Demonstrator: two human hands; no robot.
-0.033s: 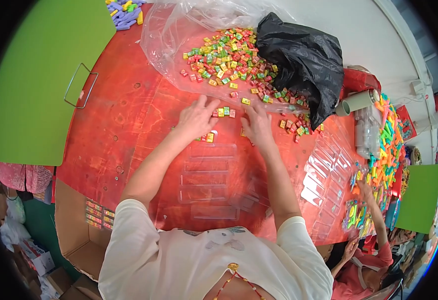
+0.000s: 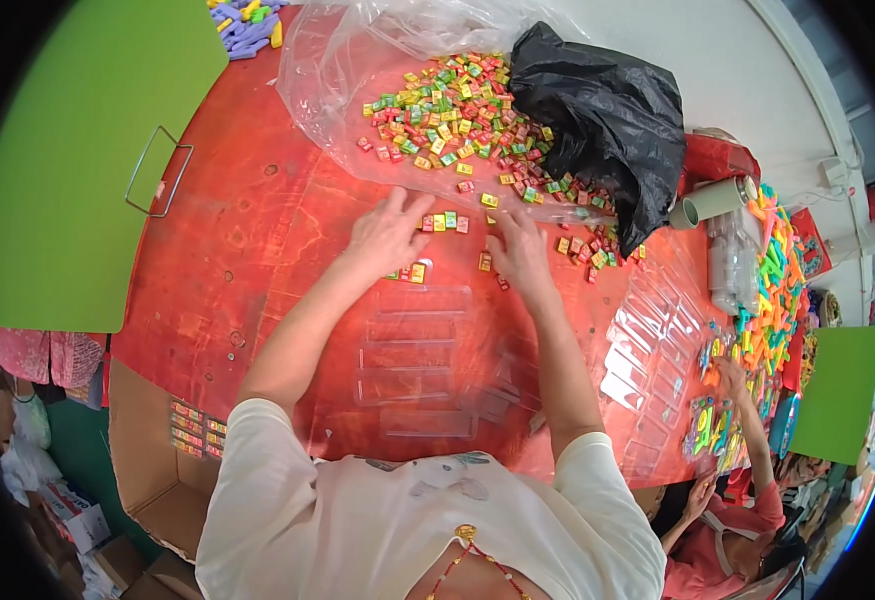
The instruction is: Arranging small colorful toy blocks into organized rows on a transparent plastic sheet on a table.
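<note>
On the red table, a short row of small red, yellow and green candy-like packets (image 2: 446, 222) lies between my hands. My left hand (image 2: 383, 238) is at the row's left end, thumb and fingers apart; whether its fingertips touch the row I cannot tell. My right hand (image 2: 523, 252) is to the right of the row with its fingers apart, close to a loose yellow packet (image 2: 485, 261). Another short row of packets (image 2: 418, 273) lies below my left hand, partly hidden by it. Nearer me, clear plastic trays (image 2: 406, 385) lie in a column.
A large heap of packets (image 2: 448, 110) spreads over clear plastic sheeting beside a black bag (image 2: 608, 110). Overlapping clear trays (image 2: 648, 345) lie on the right. Beyond them a co-worker's hand (image 2: 730, 378) is among colourful plastic pieces (image 2: 776, 270). A cardboard box (image 2: 148, 455) stands at lower left.
My right hand has shifted slightly right, away from the row, and the loose yellow packet beside it shows more fully. My left hand is nearly unmoved.
</note>
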